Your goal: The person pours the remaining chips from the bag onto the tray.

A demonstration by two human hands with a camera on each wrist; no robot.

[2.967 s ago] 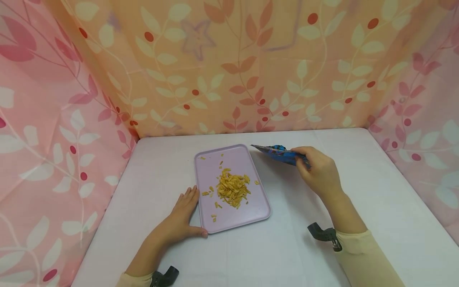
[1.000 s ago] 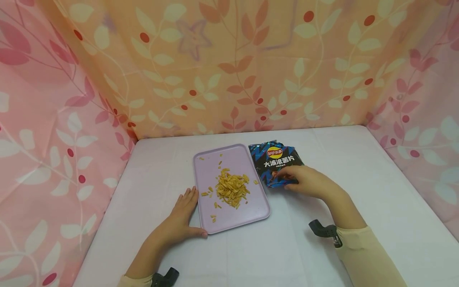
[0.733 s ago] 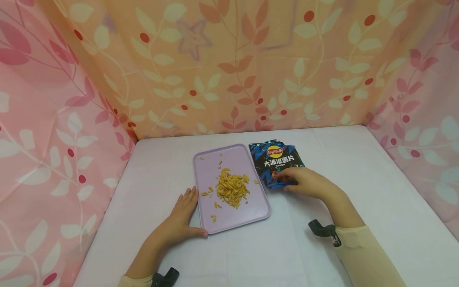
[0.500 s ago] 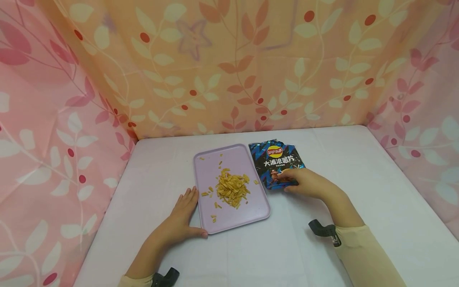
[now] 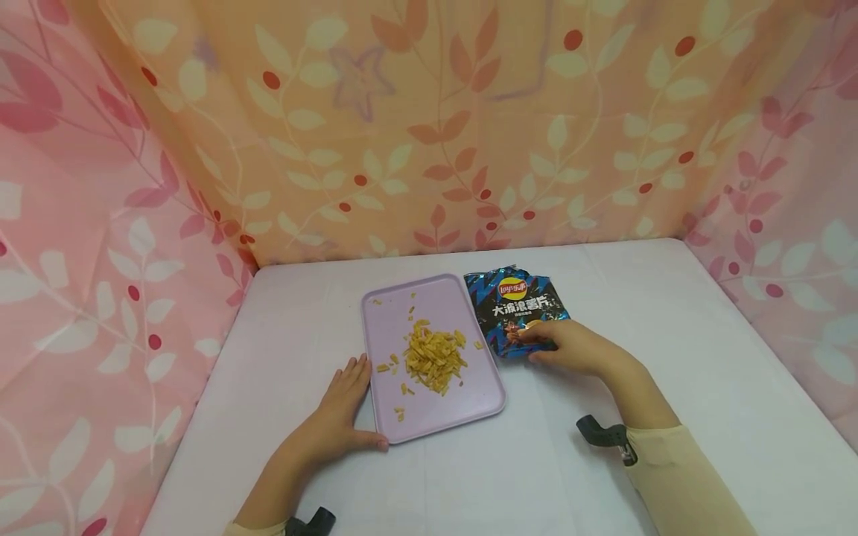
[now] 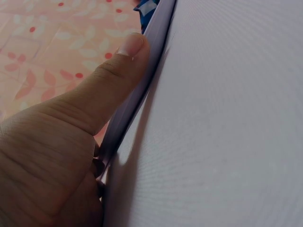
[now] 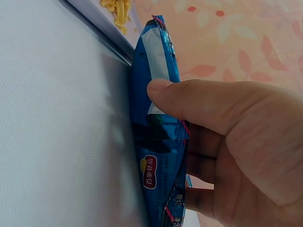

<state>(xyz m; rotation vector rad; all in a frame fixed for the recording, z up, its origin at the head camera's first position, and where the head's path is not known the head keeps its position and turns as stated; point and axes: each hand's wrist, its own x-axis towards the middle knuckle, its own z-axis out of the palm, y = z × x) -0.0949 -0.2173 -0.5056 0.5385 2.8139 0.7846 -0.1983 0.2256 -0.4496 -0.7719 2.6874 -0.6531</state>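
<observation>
A lilac rectangular tray lies on the white table, with a heap of yellow chip pieces in its middle and a few scattered bits around. My left hand rests along the tray's left side, fingers straight, thumb at its near-left corner. To the right, a blue and black potato chip bag lies face up against the tray's right edge. My right hand pinches the bag's near right part; in the right wrist view, the thumb presses one side of the bag and the fingers are behind it.
The white tablecloth covers the table around the tray and bag. Flowered curtains, orange at the back and pink at the sides, enclose the table. Dark wrist mounts stick out from both sleeves.
Three seconds ago the right hand held the bag edge-on above the table; now the bag is down, face up beside the tray, still pinched. The left hand and tray have stayed put.
</observation>
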